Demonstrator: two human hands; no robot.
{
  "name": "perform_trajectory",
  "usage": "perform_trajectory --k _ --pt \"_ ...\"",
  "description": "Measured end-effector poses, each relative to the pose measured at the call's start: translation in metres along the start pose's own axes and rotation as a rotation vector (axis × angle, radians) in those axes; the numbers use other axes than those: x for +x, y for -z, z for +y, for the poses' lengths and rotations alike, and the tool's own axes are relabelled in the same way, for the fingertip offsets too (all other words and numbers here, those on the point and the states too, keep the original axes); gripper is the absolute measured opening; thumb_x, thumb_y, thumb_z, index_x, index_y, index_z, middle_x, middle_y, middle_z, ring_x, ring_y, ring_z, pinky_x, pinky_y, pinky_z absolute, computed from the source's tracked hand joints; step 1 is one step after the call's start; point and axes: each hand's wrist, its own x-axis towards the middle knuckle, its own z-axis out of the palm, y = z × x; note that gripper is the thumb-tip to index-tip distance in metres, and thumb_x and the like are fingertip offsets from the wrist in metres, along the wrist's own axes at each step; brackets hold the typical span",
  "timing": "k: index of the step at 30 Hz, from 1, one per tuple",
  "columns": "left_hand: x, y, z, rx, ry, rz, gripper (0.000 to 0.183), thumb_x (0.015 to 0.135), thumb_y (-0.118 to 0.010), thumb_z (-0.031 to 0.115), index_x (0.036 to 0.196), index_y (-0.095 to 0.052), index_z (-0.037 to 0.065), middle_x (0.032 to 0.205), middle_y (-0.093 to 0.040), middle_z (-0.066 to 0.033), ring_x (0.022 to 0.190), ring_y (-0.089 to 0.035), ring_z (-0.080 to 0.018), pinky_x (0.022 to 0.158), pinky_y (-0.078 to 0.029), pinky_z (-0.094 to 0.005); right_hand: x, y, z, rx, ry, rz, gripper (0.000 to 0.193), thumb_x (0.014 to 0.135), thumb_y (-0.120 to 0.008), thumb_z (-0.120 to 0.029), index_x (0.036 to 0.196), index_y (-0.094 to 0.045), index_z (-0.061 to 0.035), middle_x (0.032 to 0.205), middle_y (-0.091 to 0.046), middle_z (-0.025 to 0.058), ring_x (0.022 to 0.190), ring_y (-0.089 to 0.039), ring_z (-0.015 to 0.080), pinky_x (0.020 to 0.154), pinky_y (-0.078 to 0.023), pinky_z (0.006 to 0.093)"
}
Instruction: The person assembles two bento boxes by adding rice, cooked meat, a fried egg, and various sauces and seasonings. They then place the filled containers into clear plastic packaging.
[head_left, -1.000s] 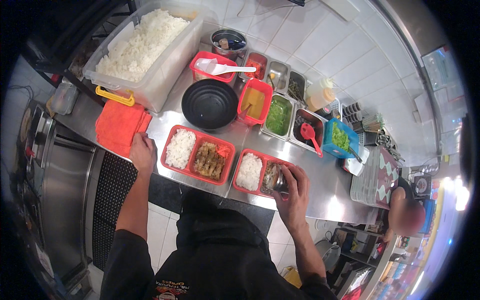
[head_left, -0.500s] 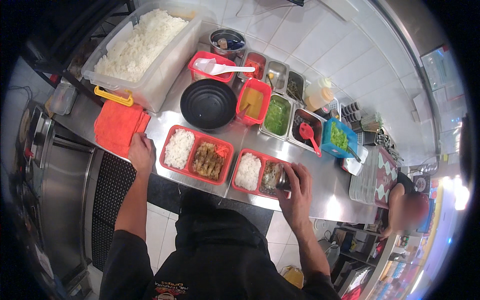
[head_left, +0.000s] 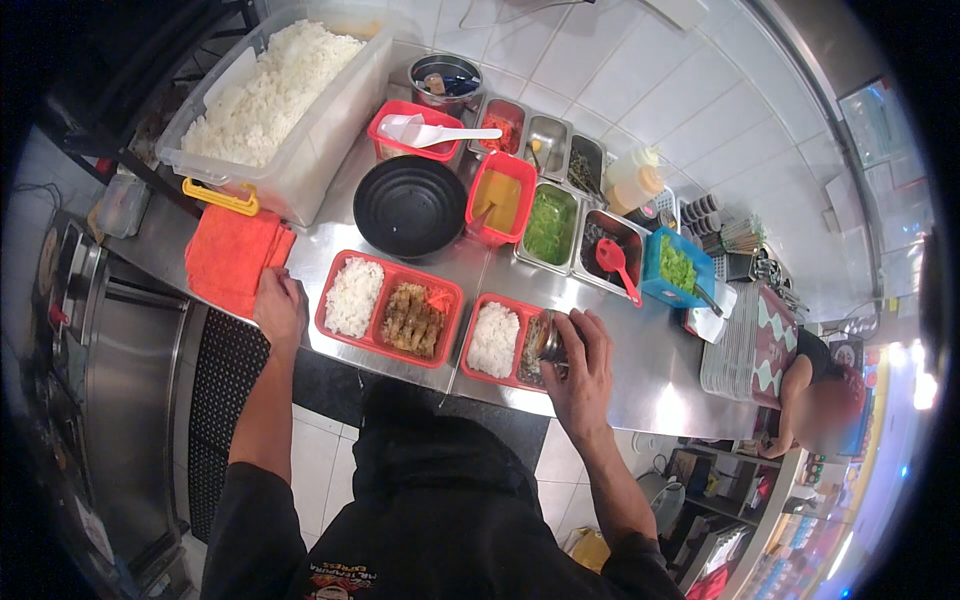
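Note:
My right hand (head_left: 585, 375) is closed round a small glass shaker jar (head_left: 550, 343), tilted over the right-hand red two-part lunch box (head_left: 514, 376). White rice (head_left: 493, 341) fills that box's left compartment; the jar and my fingers partly cover the browner food in the other. Just left of it, a second red lunch box (head_left: 391, 349) holds white rice (head_left: 353, 297) and brown glazed pieces (head_left: 411, 325) with red shreds. At the counter's left edge, my left hand (head_left: 281, 308) has its fingers curled on the corner of a folded orange cloth (head_left: 232, 255).
Behind the boxes are a black bowl (head_left: 409, 205), a red tub of yellow liquid (head_left: 500, 199), and several steel food pans (head_left: 548, 226). A big rice bin (head_left: 330, 130) stands back left. Stacked trays (head_left: 735, 345) stand right, near another person (head_left: 815, 400).
The jar and my right hand have shifted slightly left over the right-hand box. My left hand stays at the cloth, and the whole view has shifted a little.

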Motion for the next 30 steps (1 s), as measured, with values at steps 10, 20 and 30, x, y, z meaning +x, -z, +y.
perform_trajectory --k 10,20,30 --pt "0.002 -0.006 -0.005 -0.026 -0.043 0.072 0.022 0.099 -0.056 0.025 0.111 -0.063 0.008 0.105 -0.071 -0.0175 0.094 -0.069 -0.0416 0.081 -0.052 -0.0520 -0.001 0.000 0.004 0.009 0.005 -0.031 0.082 0.066 -0.084 -0.001 0.143 -0.058 -0.0148 0.141 -0.053 0.0141 0.134 -0.050 0.0407 0.110 -0.048 0.0488" --pt "0.001 -0.003 0.000 -0.018 0.011 0.030 0.021 0.097 -0.056 0.021 0.110 -0.063 0.007 0.103 -0.072 -0.0177 0.095 -0.068 -0.0408 0.082 -0.052 -0.0514 -0.023 -0.002 0.001 0.113 -0.090 -0.025 0.081 0.068 -0.090 -0.005 0.142 -0.057 -0.0107 0.139 -0.055 0.0148 0.130 -0.054 0.0375 0.108 -0.049 0.0460" --pt "0.001 -0.001 0.003 -0.053 0.008 0.084 0.018 0.094 -0.059 0.018 0.107 -0.066 0.007 0.099 -0.071 -0.0195 0.090 -0.069 -0.0410 0.081 -0.053 -0.0523 0.028 -0.038 -0.025 0.522 -0.263 0.044 0.081 0.073 -0.092 -0.011 0.143 -0.053 -0.0026 0.133 -0.056 0.0164 0.127 -0.056 0.0329 0.107 -0.048 0.0420"
